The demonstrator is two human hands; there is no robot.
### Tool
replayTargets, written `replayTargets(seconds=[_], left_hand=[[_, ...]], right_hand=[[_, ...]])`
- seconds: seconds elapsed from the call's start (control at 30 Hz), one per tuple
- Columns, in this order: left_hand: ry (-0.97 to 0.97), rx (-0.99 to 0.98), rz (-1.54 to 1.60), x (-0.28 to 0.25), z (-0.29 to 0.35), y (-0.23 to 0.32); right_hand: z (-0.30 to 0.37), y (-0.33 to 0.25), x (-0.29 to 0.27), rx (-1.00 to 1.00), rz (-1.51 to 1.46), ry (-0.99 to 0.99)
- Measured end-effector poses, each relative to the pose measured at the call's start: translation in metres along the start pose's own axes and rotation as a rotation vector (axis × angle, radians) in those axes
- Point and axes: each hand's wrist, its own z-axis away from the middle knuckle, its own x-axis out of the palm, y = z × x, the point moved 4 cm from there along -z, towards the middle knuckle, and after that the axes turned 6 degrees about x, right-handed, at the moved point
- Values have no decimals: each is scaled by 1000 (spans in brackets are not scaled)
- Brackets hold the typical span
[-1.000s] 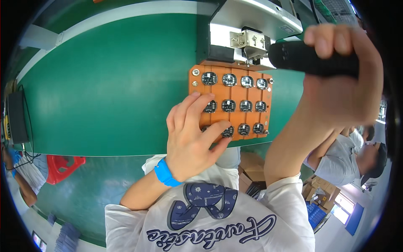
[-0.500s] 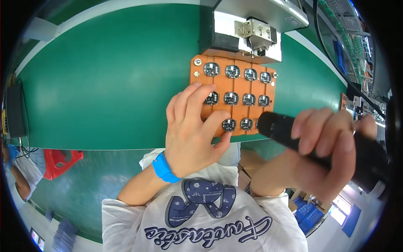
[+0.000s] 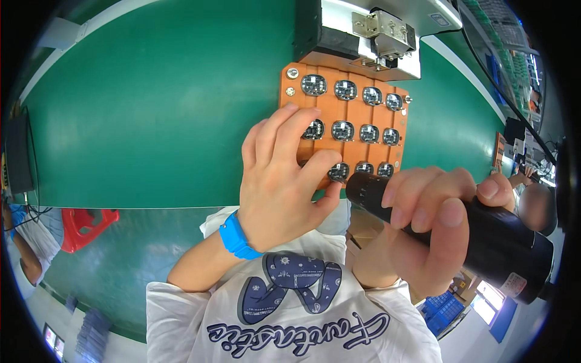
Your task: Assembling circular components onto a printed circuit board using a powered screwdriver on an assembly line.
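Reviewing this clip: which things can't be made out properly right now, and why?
All in the head view:
- Leftmost round piece in the nearest row of the orange tray: mostly hidden by the left hand.
- Black tool: its middle is covered by the right hand; its tip is too small to tell whether it touches a piece.
- Machine: cut off by the upper edge.
- Black box: its left side fades into the dark rim.
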Motion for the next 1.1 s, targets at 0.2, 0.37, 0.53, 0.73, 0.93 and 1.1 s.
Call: replayTargets(seconds=[0.2, 0.37, 0.53, 0.73, 0.93, 1.1], left_hand=[[-4, -1, -2, 0, 2, -1], [7, 2, 5, 1, -1, 0], [6, -2, -4, 1, 1, -2], [6, 0, 0, 2, 1, -2], [2, -1, 3, 2, 1, -1], [0, -6, 3, 2, 1, -2]], right_hand=[[-1, 1, 0, -30, -82, -104], [0, 0, 0, -21, -126, -57], [1, 2, 1, 24, -64, -5], [2, 1, -5, -16, -89, -185], [3, 2, -8, -2, -138, -184], [1, 3, -5, -30, -90, -217]])
